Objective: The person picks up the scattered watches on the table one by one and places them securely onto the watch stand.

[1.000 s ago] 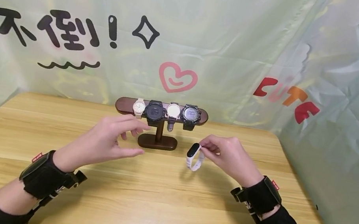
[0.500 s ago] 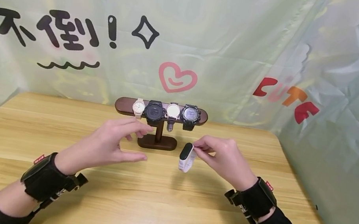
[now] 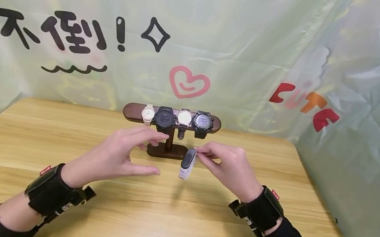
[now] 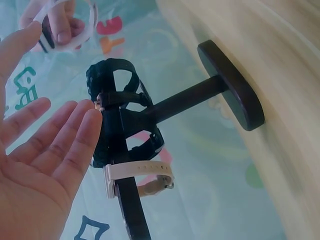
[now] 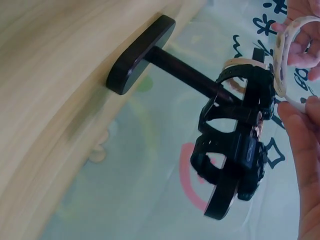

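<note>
My right hand pinches a white fitness band between thumb and fingertips, holding it up above the table. Its dark oval screen faces up and to the left, and the strap forms a closed loop, also seen as a white ring in the right wrist view. To the left, my left hand is held with fingers extended and thumb apart, nothing in its grasp. The band hangs in the gap between both hands, close to the left fingertips. Behind them stands a dark brown wooden watch stand.
On the stand's bar sit a cream watch, a black watch, a watch with a pale round face and a chunky black watch. The stand's base rests on the wooden table, before a printed cloth backdrop.
My right hand has moved left with the fitness band, whose screen has turned more edge-on. My left hand has shifted slightly to the right, so the hands are closer together.
</note>
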A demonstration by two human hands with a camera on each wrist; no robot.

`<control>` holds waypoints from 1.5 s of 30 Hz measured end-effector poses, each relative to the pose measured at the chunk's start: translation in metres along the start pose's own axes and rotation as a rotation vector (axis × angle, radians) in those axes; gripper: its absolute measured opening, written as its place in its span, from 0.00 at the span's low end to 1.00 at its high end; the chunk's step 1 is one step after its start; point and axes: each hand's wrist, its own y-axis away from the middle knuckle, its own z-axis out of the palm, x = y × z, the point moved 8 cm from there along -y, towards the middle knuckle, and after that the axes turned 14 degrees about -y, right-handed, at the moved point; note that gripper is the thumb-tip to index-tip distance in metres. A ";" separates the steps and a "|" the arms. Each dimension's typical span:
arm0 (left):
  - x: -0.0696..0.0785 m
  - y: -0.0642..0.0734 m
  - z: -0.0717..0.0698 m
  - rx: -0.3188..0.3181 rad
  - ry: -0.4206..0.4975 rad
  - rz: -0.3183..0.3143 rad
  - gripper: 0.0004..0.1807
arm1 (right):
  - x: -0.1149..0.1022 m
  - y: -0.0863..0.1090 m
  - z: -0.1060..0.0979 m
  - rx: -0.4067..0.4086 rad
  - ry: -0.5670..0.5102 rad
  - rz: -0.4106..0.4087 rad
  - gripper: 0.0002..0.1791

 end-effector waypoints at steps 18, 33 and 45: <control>0.003 -0.001 0.000 -0.007 0.070 -0.020 0.40 | -0.016 -0.027 0.030 0.008 -0.046 -0.124 0.11; -0.002 -0.001 -0.002 -0.005 0.142 -0.058 0.37 | -0.016 -0.037 0.039 0.041 -0.036 -0.134 0.09; -0.002 -0.001 -0.005 0.009 0.126 -0.064 0.35 | -0.015 -0.036 0.040 0.062 -0.035 -0.139 0.08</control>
